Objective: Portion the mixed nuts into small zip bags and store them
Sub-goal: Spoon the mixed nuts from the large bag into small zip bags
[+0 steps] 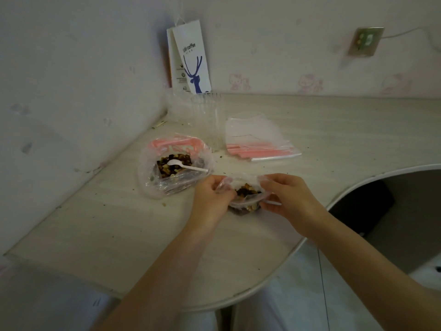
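A small clear zip bag (pixel 245 195) with mixed nuts in it sits on the table in front of me. My left hand (pixel 211 198) pinches its left top edge and my right hand (pixel 288 198) pinches its right top edge. Behind and to the left lies a large clear bag with a pink zip strip (pixel 152 168), open, holding mixed nuts (pixel 173 163) with a white plastic spoon (pixel 185 165) resting in them. A stack of flat empty zip bags (pixel 260 144) with pink strips lies at the back right.
A clear plastic cup (pixel 206 120) stands behind the big bag. A white paper coffee bag with a blue deer (pixel 191 60) leans in the wall corner. The pale table (pixel 107 223) carries scattered crumbs; its curved front edge (pixel 298 244) drops off on the right.
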